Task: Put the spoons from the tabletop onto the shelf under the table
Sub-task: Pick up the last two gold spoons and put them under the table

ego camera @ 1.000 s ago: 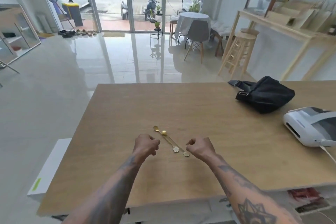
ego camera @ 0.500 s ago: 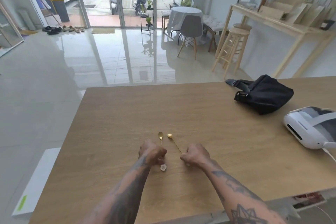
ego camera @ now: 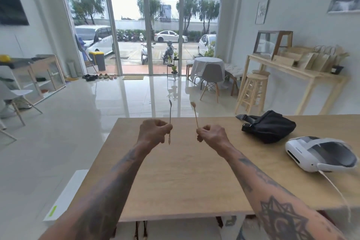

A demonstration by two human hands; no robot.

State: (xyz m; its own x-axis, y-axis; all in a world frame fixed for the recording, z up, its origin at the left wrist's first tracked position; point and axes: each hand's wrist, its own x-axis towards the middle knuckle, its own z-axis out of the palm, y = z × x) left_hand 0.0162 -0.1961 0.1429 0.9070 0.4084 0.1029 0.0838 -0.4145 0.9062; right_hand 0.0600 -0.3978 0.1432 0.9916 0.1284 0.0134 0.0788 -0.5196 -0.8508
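Note:
My left hand [ego camera: 153, 132] is closed around the handle of a thin gold spoon [ego camera: 170, 112], which stands nearly upright with its bowl at the top. Beside it my right hand [ego camera: 212, 134] pinches a second gold spoon [ego camera: 195, 112], also upright and tilted slightly left. Both hands are raised above the wooden tabletop [ego camera: 185, 171], a short gap apart. No spoon lies on the tabletop. The shelf under the table is mostly hidden; only a strip below the front edge [ego camera: 175, 228] shows.
A black bag [ego camera: 269, 125] lies at the table's back right. A white headset [ego camera: 319, 154] with a cable sits at the right edge. A white box [ego camera: 66, 197] stands on the floor left of the table. Chairs, stools and a side counter stand beyond.
Both spoons have been lifted off the tabletop, one in each hand, and now stand upright. My head has tilted up, so more of the room shows.

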